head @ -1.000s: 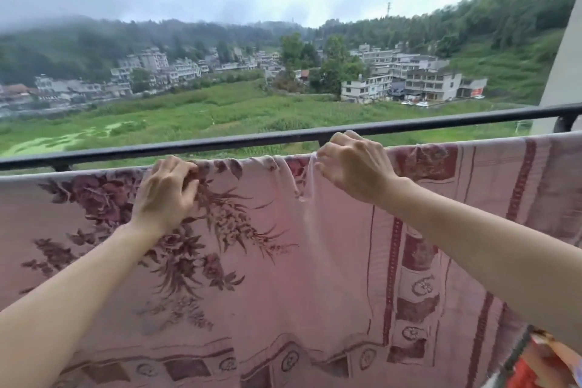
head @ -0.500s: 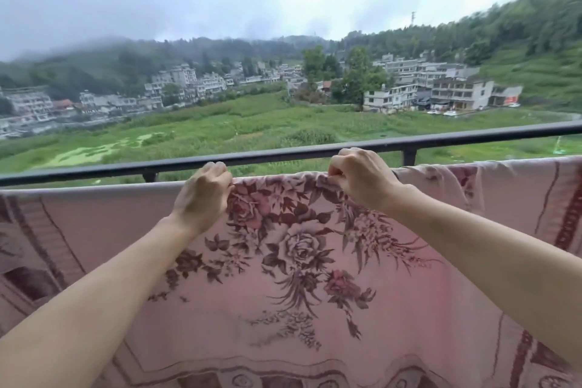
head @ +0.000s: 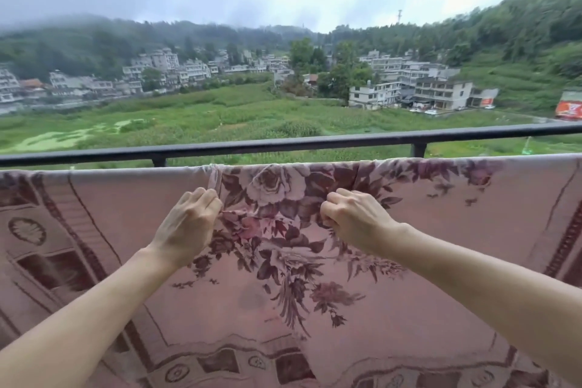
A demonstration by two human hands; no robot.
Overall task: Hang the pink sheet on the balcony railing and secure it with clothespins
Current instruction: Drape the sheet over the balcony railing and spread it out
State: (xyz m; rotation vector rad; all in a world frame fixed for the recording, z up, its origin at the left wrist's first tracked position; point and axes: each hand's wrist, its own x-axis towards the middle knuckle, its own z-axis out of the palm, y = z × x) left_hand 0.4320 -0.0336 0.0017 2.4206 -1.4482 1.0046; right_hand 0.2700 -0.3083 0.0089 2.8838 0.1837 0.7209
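Note:
The pink sheet (head: 126,198) with dark red roses and a patterned border hangs across the whole width of the view, its top edge running level just below the black balcony railing (head: 283,145). What the top edge lies over is hidden by the cloth. My left hand (head: 185,227) grips a fold of the sheet a little below the top edge, left of the rose pattern. My right hand (head: 349,220) pinches the cloth at the same height, right of the roses. No clothespins are in view.
Two short black posts (head: 419,149) hold up the railing bar. Beyond it lie green fields, white buildings and wooded hills far below. The sheet fills the lower half of the view and hides the floor.
Both hands have come down from the top edge of the sheet to grip it lower. The rose pattern now sits between my hands, and the view has shifted left along the sheet.

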